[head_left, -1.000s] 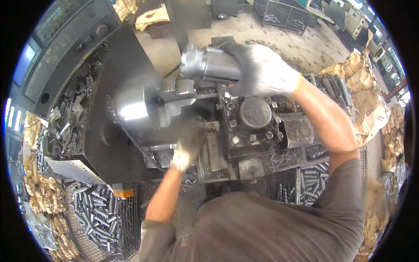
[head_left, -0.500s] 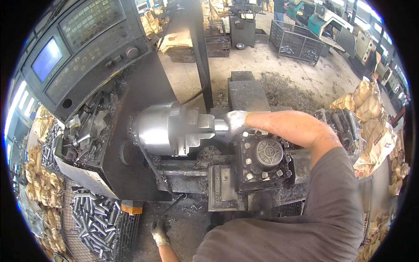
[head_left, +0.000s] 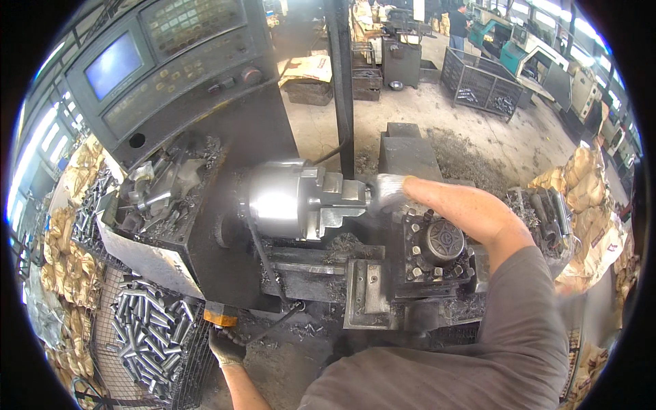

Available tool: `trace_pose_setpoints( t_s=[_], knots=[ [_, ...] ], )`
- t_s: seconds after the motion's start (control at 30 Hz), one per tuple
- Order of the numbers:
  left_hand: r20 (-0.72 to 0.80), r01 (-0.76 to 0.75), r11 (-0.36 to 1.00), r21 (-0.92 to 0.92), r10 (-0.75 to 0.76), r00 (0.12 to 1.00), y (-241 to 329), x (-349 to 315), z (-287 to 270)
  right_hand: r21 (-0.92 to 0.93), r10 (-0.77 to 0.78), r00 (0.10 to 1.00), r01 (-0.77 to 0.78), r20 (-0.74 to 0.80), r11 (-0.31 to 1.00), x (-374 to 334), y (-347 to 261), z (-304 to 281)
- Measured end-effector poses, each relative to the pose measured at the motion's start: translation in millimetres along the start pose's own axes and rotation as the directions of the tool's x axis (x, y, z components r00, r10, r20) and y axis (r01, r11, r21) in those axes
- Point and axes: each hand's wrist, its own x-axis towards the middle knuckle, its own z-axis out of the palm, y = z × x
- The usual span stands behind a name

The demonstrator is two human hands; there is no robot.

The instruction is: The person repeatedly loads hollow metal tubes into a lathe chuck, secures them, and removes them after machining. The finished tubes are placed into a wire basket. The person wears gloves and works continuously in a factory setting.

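Note:
My right hand [head_left: 390, 190], in a pale glove, is closed at the mouth of the lathe chuck [head_left: 279, 200]. A short end of a metal cylinder [head_left: 370, 194] shows between its fingers and the stepped chuck jaws [head_left: 333, 198]; the rest is hidden in the chuck. The square tool post [head_left: 437, 249] stands right beside that wrist. Low on the left, my left hand [head_left: 227, 346], in a dark-fingered glove, is curled at the lower end of a slanting dark rod [head_left: 275, 323], just below an orange block [head_left: 220, 315]. Its fingertips are partly hidden.
A wire basket of metal tubes [head_left: 152, 335] stands at lower left. Above it, a tray [head_left: 154, 256] holds scrap and tools. The control panel [head_left: 184, 65] rises at upper left. Metal shavings lie around the lathe bed [head_left: 304, 277]. A mesh bin [head_left: 482, 85] and a person [head_left: 457, 27] are farther back.
The cylinder has slid left into the chuck, with my right hand now close to the jaws. My left hand has moved up and left toward the orange block, the rod swinging with it.

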Motion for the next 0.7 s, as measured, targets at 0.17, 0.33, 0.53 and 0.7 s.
trace_pose_setpoints(
  t_s=[0.17, 0.33, 0.53, 0.7],
  knots=[
    [0.122, -0.167, 0.960, 0.224, 0.142, 0.982, -1.5, 50.5, -52.4, -0.004, 0.038, 0.999, -0.038, -0.003, 0.999, -15.3, -9.4, -0.3],
    [-0.039, -0.357, 0.775, 0.521, 0.440, 0.897, -19.7, 86.4, -56.7, -0.530, 0.102, 0.954, -0.243, -0.281, 0.812, -20.3, 20.9, -4.4],
    [0.104, -0.257, 0.106, 0.961, 0.723, 0.684, 10.0, -64.9, 39.6, -0.238, -0.394, 0.485, 0.352, -0.781, 0.905, -197.4, -79.4, 65.8],
    [0.697, -0.791, -0.515, 0.331, 0.699, -0.164, 38.7, -92.4, 152.8, 0.049, -0.290, 0.616, 0.473, -0.732, 0.880, -262.5, -93.3, 171.6]
  ],
)
